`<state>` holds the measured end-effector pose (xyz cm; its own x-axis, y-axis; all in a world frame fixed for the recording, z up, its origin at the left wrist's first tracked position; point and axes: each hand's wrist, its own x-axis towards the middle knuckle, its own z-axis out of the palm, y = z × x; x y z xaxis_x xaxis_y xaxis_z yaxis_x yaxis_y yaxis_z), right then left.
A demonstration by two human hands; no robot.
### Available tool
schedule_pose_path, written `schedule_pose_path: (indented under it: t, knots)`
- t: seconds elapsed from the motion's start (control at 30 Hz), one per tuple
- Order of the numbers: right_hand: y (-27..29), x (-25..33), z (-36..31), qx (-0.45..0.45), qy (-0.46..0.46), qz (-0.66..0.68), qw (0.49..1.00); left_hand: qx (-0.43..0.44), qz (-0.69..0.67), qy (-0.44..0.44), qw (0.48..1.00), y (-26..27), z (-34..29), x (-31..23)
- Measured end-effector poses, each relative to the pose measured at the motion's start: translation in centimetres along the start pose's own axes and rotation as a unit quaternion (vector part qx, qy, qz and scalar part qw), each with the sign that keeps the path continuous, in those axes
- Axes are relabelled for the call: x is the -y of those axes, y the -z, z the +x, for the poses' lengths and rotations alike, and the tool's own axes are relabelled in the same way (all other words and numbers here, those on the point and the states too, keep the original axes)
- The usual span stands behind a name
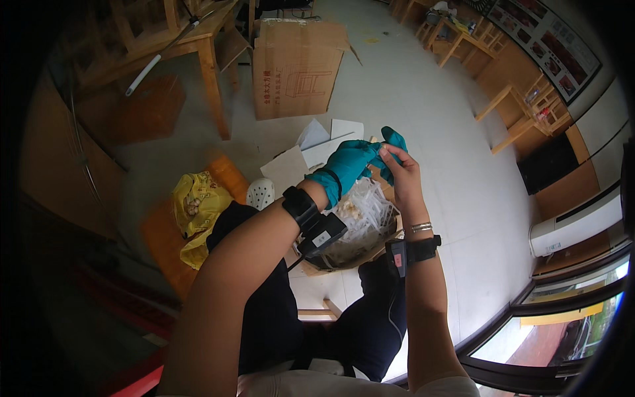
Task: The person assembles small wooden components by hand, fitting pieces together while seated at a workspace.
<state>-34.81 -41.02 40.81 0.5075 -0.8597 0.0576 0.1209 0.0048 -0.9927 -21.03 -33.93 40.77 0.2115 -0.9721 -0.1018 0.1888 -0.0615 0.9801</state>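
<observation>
My left hand (350, 162) wears a teal rubber glove, with a dark band round its wrist. Its fingers curl in toward my right hand (401, 171), which is bare. Thumb and fingertips of the right hand pinch teal glove material (395, 137) that sticks up past the left fingers. Whether this is a loose second glove or fingers of the worn one, I cannot tell. Below both hands stands a container (331, 266) lined with crumpled clear plastic (360, 212), with small pale scraps on it. What the left fingers close on is hidden.
On an orange stool (159, 241) at left lies a yellow plastic bag (198, 198) with pale round pieces inside. A white clog (260, 193) shows beside it. Cardboard sheets (286, 170) lie beyond the container. Farther off are a large carton (299, 73) and a wooden table (208, 79).
</observation>
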Motion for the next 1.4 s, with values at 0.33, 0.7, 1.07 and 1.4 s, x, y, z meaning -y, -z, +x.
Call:
schedule_pose_path:
  t: [0.33,0.7,1.07,1.4]
  knots:
    - [-0.5,-0.7,-0.5,-0.011,-0.034,0.145,0.989,-0.02,-0.062,-0.014,0.998,0.2,0.4,0.5]
    - [2.4,-6.7,-4.2,-0.039,-0.115,0.014,0.992,-0.143,-0.085,-0.19,0.968,6.9,-9.7,-11.3]
    - [2.0,-14.7,-10.7,-0.041,-0.169,-0.018,0.985,-0.44,-0.122,0.01,0.889,20.8,-29.0,11.4]
    - [3.0,-17.3,-15.3,-0.073,-0.265,0.08,0.958,-0.544,-0.211,0.15,0.798,20.2,-34.9,30.1]
